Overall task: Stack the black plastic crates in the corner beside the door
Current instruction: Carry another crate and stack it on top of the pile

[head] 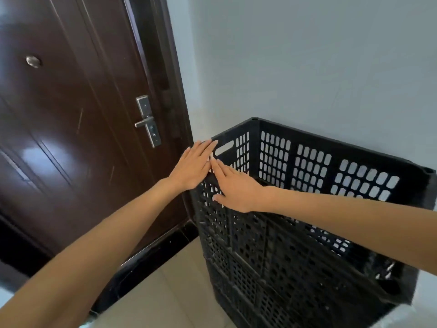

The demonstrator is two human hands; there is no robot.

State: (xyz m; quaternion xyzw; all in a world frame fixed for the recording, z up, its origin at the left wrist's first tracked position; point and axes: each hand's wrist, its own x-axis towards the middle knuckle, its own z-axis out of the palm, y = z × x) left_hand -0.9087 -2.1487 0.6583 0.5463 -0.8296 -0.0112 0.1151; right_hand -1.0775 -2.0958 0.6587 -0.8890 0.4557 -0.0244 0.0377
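A stack of black perforated plastic crates (pixel 272 256) stands in the corner between the dark door and the pale wall. The top crate (pixel 331 166) is open, with slotted walls and a handle hole near its left corner. My left hand (pixel 191 165) lies flat with straight fingers against the outside of the top crate's left corner, by the handle hole. My right hand (pixel 234 188) presses flat on the near rim and wall of the same corner, fingers straight and pointing up-left. The fingertips of both hands nearly meet. Neither hand holds anything.
A dark brown metal door (pixel 71 138) with a silver lever handle (pixel 147 121) fills the left. A black threshold strip (pixel 151 252) runs along its base. Pale wall (pixel 307 67) stands behind the crates. Beige floor tiles (pixel 170 292) lie in front.
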